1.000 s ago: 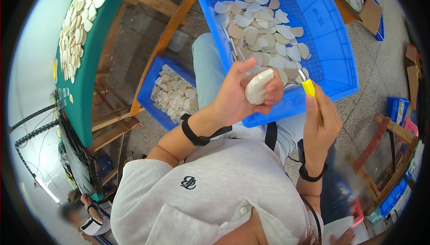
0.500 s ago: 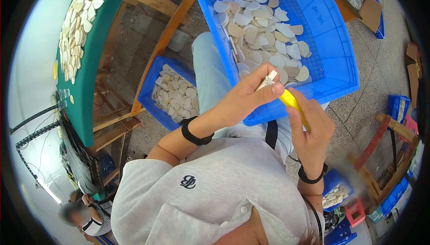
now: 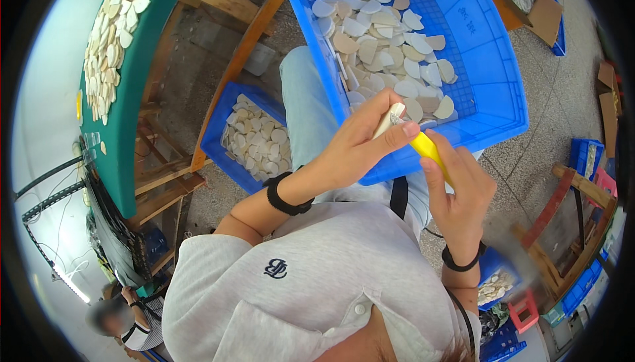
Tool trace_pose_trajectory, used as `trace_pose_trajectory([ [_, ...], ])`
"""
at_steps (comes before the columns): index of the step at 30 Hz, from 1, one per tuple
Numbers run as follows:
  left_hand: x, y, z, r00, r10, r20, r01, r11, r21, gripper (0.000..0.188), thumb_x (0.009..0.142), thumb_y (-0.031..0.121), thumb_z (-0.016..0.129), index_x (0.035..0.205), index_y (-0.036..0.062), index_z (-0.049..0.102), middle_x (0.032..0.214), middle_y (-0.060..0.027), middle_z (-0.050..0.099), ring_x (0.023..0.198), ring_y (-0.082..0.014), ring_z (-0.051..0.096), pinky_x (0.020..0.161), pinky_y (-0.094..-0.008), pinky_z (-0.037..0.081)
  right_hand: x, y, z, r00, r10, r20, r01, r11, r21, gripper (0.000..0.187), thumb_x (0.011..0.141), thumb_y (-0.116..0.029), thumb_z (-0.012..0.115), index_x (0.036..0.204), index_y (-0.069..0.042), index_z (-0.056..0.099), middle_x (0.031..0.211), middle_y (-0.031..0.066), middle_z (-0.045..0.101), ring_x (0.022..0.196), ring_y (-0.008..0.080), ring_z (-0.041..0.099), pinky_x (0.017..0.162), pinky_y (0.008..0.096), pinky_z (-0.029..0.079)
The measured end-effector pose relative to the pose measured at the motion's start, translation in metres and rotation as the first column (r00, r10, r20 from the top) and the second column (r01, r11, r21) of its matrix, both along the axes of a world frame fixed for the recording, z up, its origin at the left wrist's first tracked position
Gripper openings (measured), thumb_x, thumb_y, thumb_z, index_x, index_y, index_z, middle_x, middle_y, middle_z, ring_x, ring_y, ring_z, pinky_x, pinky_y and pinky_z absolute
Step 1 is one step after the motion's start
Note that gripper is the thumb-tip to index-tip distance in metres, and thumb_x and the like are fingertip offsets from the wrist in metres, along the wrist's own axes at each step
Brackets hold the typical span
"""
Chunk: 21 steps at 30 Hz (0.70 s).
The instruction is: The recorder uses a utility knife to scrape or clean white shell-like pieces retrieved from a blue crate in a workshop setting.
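Observation:
My left hand is closed on a small off-white flat piece, held between thumb and fingers over the near edge of a large blue crate. My right hand is wrapped round the yellow handle of a small cutting tool. Its metal tip meets the edge of the piece, right by my left thumb; the blade's exact shape is too small to tell. Inside the crate lies a loose heap of flat half-round pieces, white and beige.
A smaller blue bin with similar pieces stands on the floor to the left. More pieces cover the green tabletop. Another person sits at lower left. Open cardboard boxes, a wooden frame and a pink stool are at right.
The off-white piece has turned slightly in my left hand, showing more of its side. The yellow tool has shifted a little with its tip still at the piece.

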<state>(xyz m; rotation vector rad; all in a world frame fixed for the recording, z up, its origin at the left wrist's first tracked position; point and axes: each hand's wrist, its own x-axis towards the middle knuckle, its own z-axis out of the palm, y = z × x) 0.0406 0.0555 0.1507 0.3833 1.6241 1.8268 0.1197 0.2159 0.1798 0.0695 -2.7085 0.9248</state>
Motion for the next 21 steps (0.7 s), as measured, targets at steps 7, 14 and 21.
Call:
trace_pose_trajectory([
  [7, 0.0022, 0.0017, -0.0081, 0.984, 0.107, -0.139, -0.107, 0.994, 0.007, 0.030, 0.090, 0.034, 0.056, 0.084, 0.0064, 0.046, 0.071, 0.0001, 0.039, 0.066, -0.0077, 0.035, 0.057, -0.0237, 0.030, -0.0013, -0.0006, -0.0028, 1.000, 0.005, -0.003, -0.005, 0.999, 0.034, 0.031, 0.076, -0.019, 0.069, 0.105, -0.009, 0.065, 0.062, 0.0023, 0.049, 0.045, 0.0162, 0.047, 0.041, 0.0282, 0.036],
  [14, -0.0008, 0.0030, -0.0050, 0.996, 0.068, -0.063, -0.067, 0.998, 0.021, 0.031, 0.088, 0.035, 0.059, 0.088, 0.0064, 0.045, 0.072, 0.0011, 0.039, 0.065, -0.0058, 0.035, 0.055, -0.0220, 0.030, -0.0020, -0.0001, -0.0069, 0.999, -0.032, -0.022, 0.031, 0.999, -0.027, 0.030, 0.076, -0.018, 0.069, 0.104, -0.008, 0.065, 0.063, 0.0030, 0.052, 0.045, 0.0175, 0.048, 0.041, 0.0283, 0.037],
  [21, 0.0001, 0.0018, -0.0042, 0.993, 0.078, -0.093, -0.078, 0.997, 0.003, 0.032, 0.089, 0.036, 0.057, 0.088, 0.0067, 0.044, 0.073, 0.0011, 0.038, 0.066, -0.0062, 0.034, 0.055, -0.0225, 0.030, -0.0017, -0.0001, -0.0026, 0.999, 0.017, 0.028, -0.016, 0.999, -0.038, 0.029, 0.075, -0.016, 0.070, 0.102, -0.007, 0.065, 0.063, 0.0038, 0.052, 0.045, 0.0177, 0.049, 0.042, 0.0280, 0.037],
])
